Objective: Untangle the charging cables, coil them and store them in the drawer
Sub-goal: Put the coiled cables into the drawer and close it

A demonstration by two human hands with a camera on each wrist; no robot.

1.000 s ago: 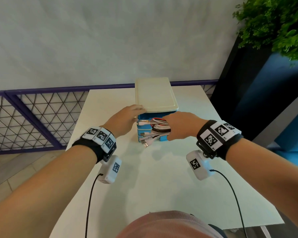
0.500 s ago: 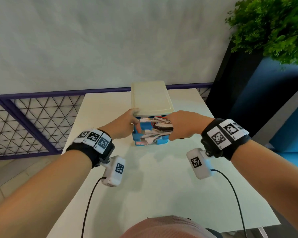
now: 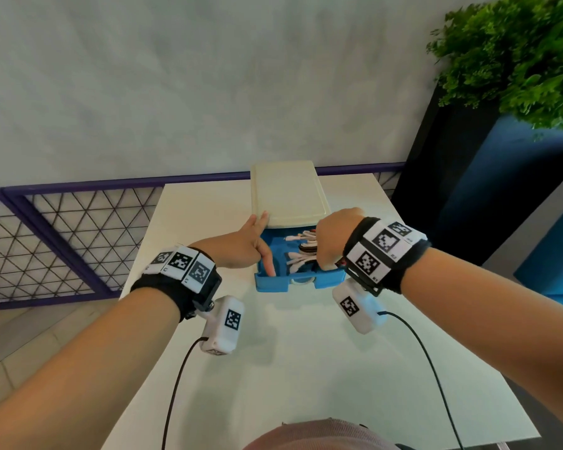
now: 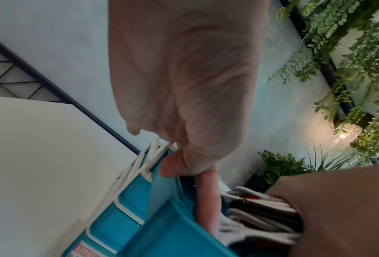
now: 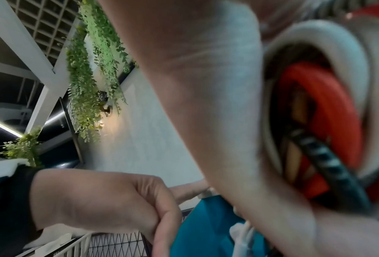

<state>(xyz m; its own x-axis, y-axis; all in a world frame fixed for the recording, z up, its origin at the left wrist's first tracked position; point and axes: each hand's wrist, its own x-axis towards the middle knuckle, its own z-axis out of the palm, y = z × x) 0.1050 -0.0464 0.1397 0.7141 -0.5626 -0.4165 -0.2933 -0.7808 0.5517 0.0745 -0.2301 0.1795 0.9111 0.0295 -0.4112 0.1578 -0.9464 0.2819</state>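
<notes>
A white flat desk [image 3: 306,368] stands by a pale grey wall [image 3: 176,92], w/ a purple wire fence [image 3: 62,241] & a green leafy plant [image 3: 517,56] nearby. The blue plastic drawer [image 3: 273,282] is pulled open from the small cream-topped box [image 3: 288,193]. The right hand [image 3: 333,237] grips the coiled red, white & black charging cables [image 3: 301,246] in it. The left hand [image 3: 241,246] rests on the box, fingers straight.

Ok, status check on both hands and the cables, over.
Right hand grips the coiled cables, lowering them into the open blue drawer. Left hand steadies the drawer unit, one finger inside the drawer. Nothing in the way.
</notes>
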